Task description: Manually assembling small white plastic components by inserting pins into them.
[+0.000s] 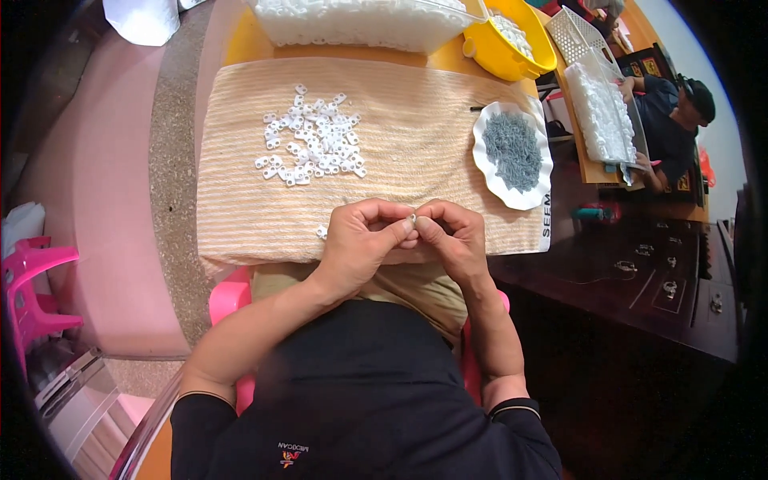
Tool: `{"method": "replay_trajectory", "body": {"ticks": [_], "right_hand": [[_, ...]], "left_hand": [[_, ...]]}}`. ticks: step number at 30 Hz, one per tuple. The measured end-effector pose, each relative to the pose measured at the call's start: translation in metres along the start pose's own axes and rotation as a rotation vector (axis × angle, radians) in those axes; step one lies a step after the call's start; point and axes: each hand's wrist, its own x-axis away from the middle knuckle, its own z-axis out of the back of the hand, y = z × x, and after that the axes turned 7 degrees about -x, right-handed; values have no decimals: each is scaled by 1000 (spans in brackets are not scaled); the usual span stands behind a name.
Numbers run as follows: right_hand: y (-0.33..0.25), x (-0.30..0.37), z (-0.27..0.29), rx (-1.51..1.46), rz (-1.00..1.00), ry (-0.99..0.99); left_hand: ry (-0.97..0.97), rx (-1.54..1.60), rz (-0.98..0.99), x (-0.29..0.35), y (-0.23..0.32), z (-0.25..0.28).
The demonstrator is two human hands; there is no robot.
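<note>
My left hand (360,240) and my right hand (456,238) meet over the near edge of a striped towel (424,136). Thumbs and forefingers of both are pinched on a small pale piece (413,218); the fingers hide most of it, so its exact kind does not show. Farther off on the left lies a loose pile of small white plastic pieces with holes (324,140). One more white piece (322,232) rests beside my left wrist. Toward the right, a white scalloped dish (538,194) holds many thin grey metal pieces (514,150).
Along the far edge stand a clear bin (352,40) of white pieces and a yellow basket (544,56). A co-worker (672,120) sits at the right by another filled bin (604,112). A dark table (600,280) adjoins on the right; a pink stool (40,280) is at left.
</note>
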Motion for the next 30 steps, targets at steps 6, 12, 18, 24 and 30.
{"method": "replay_trajectory", "body": {"ticks": [6, 12, 18, 24, 30], "right_hand": [[-1, 2, 2, 20, 0, 39], [1, 1, 3, -64, -1, 51], [-1, 0, 2, -47, 31, 48], [-14, -3, 6, -37, 15, 69], [-29, -24, 7, 94, 42, 66]], "left_hand": [[-6, 37, -1, -2, -3, -1], [-28, 83, -31, -2, -2, 0], [-14, 149, -6, 0, 2, -1], [7, 219, -14, 0, 7, 0], [21, 285, -77, 5, 15, -2]]}}
